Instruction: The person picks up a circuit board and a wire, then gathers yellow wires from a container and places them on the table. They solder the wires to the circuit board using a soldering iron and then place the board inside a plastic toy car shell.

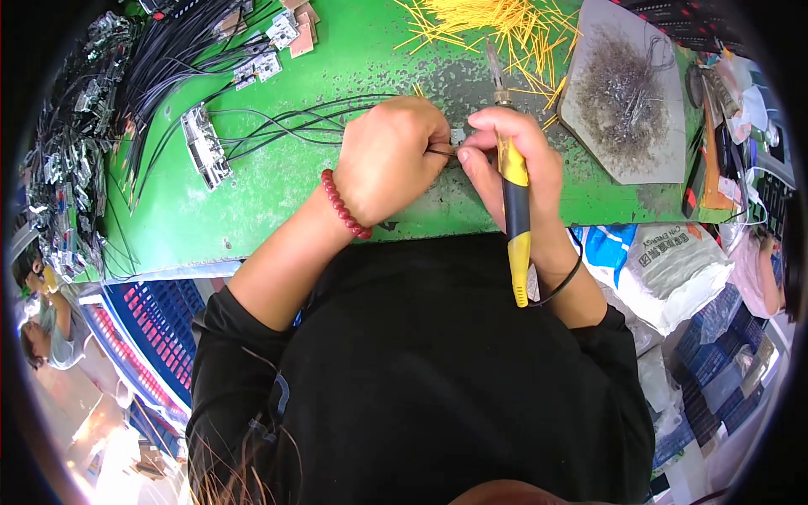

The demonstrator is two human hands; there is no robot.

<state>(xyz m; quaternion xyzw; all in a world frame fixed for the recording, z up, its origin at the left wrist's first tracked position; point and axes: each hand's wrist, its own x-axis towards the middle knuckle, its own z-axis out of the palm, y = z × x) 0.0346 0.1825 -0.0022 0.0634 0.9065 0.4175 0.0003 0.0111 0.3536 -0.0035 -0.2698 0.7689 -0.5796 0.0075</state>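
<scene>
Over the green work surface (295,194), my left hand (391,156) is closed around thin black cables (286,126). One dark cable end (439,152) sticks out toward the right thumb. My right hand (530,156) grips a yellow and black soldering iron (516,210), its tip pointing away and up past the fingers. The right thumb and fingertips are close to the cable end; whether they touch it is unclear. To the left lies a shiny metal connector block (204,147), with several black cables running from it toward my left hand.
Thin yellow wires (505,29) are heaped at the far side. A grey slab (665,156) bears dark residue. Bundled black cables (160,76) and small circuit boards (257,71) lie left. Below the edge are a blue basket (156,316) and white bag (673,269).
</scene>
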